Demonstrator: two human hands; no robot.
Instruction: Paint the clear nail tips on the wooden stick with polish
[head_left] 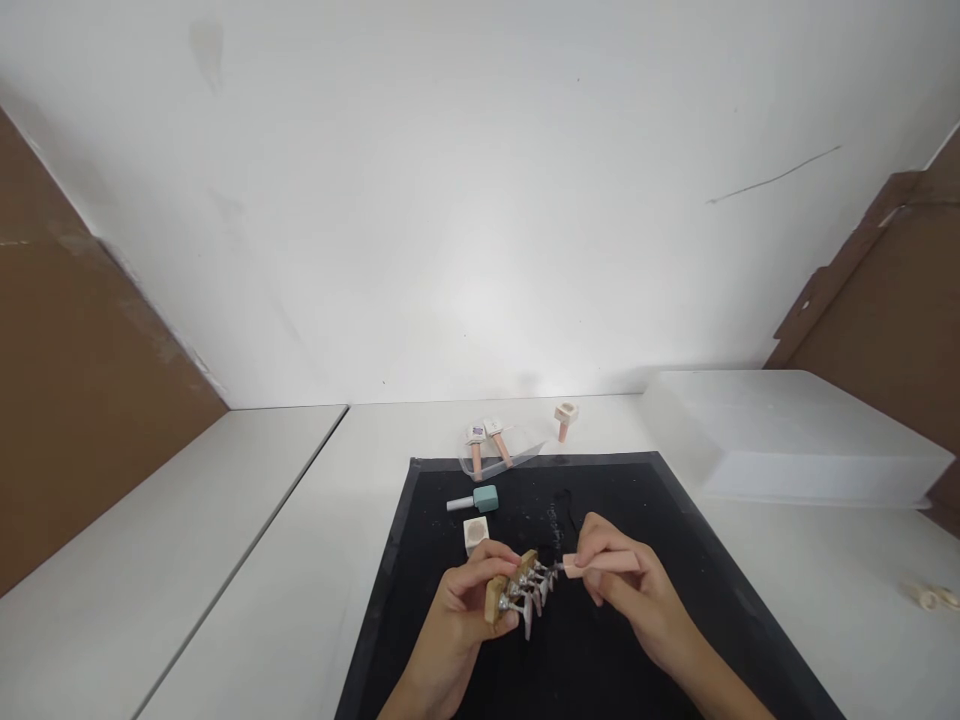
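My left hand (pixel 469 610) is closed around a gold-coloured nail tip stand (pixel 493 600), holding it tilted above the black mat. Several pale, glossy false nails (pixel 528 615) stick out from the stand on small metal posts, pointing right. In my right hand (pixel 630 585) is a nail polish brush (pixel 600 563), gripped by its pink cap. The brush end points left and meets the far end of the row of nails; whether its bristles touch one is too small to tell. A cream square nail polish bottle (pixel 476 533) without its cap stands just behind my left hand.
A teal polish bottle (pixel 486 499) with a white cap lies on the black mat (pixel 420 510). Beyond it, two pink-capped bottles (pixel 477 455) rest on clear plastic, and another pink-capped bottle (pixel 566 415) lies by the wall. A white box (pixel 795 430) sits at right.
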